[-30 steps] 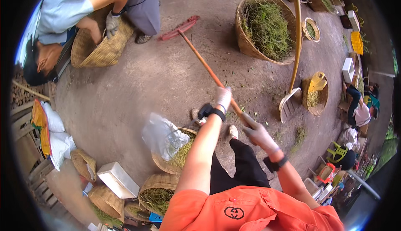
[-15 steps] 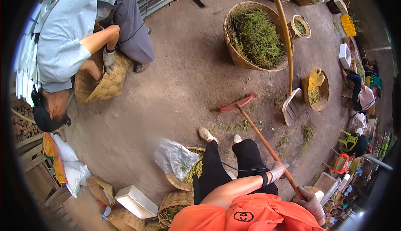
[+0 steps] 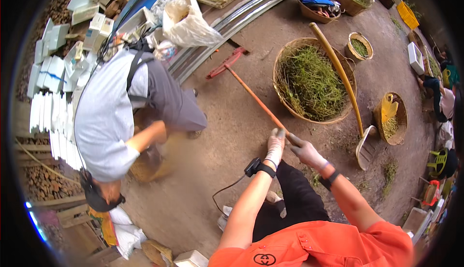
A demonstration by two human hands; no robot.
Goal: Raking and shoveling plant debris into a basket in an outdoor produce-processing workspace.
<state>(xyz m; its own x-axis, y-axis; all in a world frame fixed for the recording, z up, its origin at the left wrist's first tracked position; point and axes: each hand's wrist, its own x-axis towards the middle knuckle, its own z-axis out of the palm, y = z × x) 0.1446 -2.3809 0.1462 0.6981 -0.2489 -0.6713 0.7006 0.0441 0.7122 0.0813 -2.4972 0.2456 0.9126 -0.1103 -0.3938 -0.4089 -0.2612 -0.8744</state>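
Note:
A long-handled red rake (image 3: 256, 96) reaches away from me toward the far left, its head (image 3: 225, 64) down on the floor near metal strips. My left hand (image 3: 276, 145), in a pale glove, is closed round the near part of the orange handle. Just right of it, my right hand (image 3: 309, 154), also gloved, grips the handle near its end. Right of the rake stands a large wicker basket (image 3: 285, 104) heaped with green plant stalks (image 3: 311, 81).
A person (image 3: 111, 122) bends over a basket (image 3: 150, 163) on the left. A wooden-handled scoop (image 3: 366, 148) leans against the large basket. Right of it sits a basket with a yellow bag (image 3: 389, 108). White foam boxes (image 3: 53, 71) pile up at far left.
The rake head has swung from the middle floor to the far left. Both my hands have come forward and closer together, still on the handle. My view has shifted left.

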